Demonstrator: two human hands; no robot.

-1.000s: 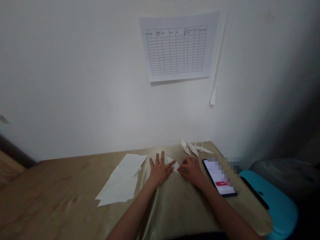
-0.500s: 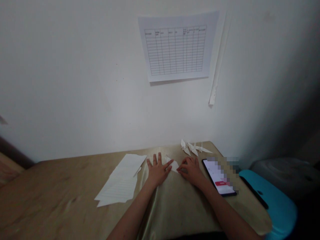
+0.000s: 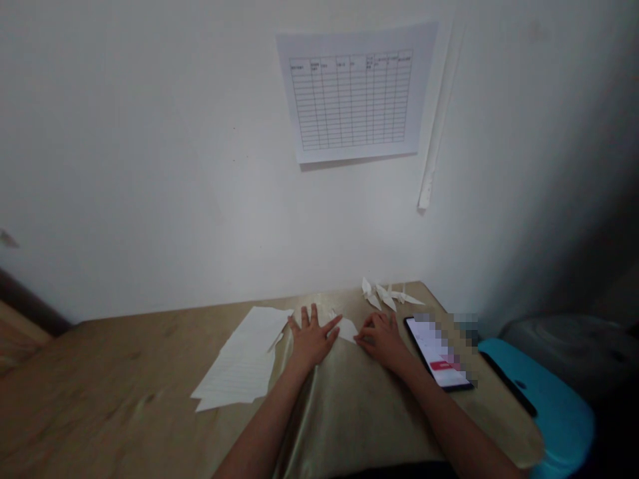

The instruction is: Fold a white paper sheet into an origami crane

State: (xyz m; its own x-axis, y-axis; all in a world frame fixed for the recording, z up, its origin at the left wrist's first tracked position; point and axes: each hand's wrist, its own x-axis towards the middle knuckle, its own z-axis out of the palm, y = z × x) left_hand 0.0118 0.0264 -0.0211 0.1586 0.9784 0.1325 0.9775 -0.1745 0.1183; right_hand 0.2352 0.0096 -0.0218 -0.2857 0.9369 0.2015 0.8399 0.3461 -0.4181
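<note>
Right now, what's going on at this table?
A person has both hands at a small white paper. The left hand is spread, thumb and forefinger by its left edge; the right hand's fingertips are at its right corner, pinch unclear. Origami cranes sit near the wall, ruled sheets left, a smartphone right.

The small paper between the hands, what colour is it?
White; the small paper shows best in the head view.
</note>
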